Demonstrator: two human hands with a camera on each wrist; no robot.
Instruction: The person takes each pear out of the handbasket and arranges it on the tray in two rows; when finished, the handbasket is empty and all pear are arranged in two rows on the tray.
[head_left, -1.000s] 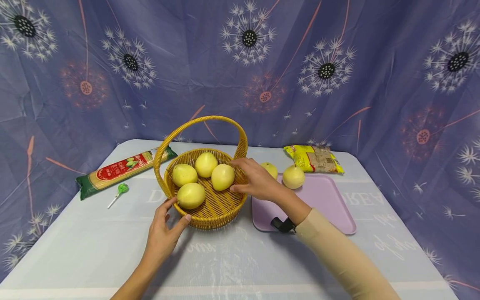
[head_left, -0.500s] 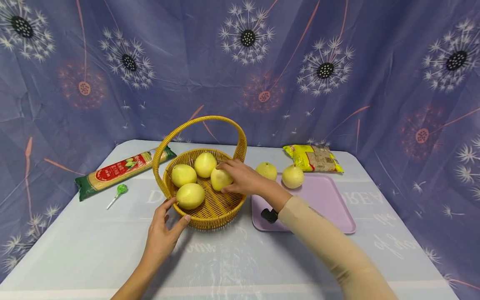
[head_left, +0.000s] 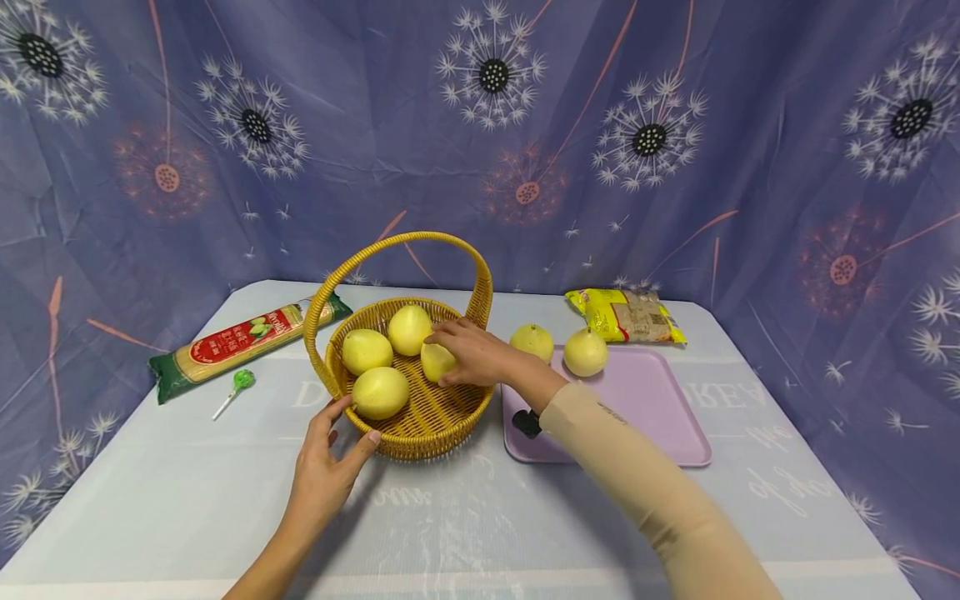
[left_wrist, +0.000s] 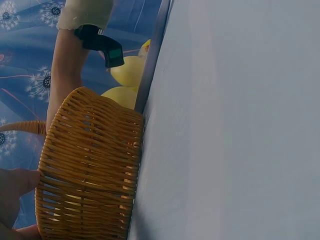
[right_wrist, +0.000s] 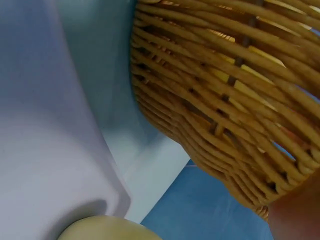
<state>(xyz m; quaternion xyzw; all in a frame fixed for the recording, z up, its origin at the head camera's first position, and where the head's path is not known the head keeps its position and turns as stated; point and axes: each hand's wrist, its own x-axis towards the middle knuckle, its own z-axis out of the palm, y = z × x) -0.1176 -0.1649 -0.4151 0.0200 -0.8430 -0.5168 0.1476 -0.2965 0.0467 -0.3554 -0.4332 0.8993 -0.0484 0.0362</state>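
Head view shows the gripped fruit (head_left: 435, 362) smooth, pale yellow.

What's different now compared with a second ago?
The right hand has moved left, farther over the basket, and now grips the rightmost yellow fruit inside. That fruit hasn't visibly shifted. The left hand stays on the basket's near-left rim; the purple tray is where it was.

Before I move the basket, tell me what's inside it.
Four yellow fruits lie inside the basket, with bare weave showing around them. The right hand covers part of the rightmost fruit; whatever lies directly under the fruits is hidden.
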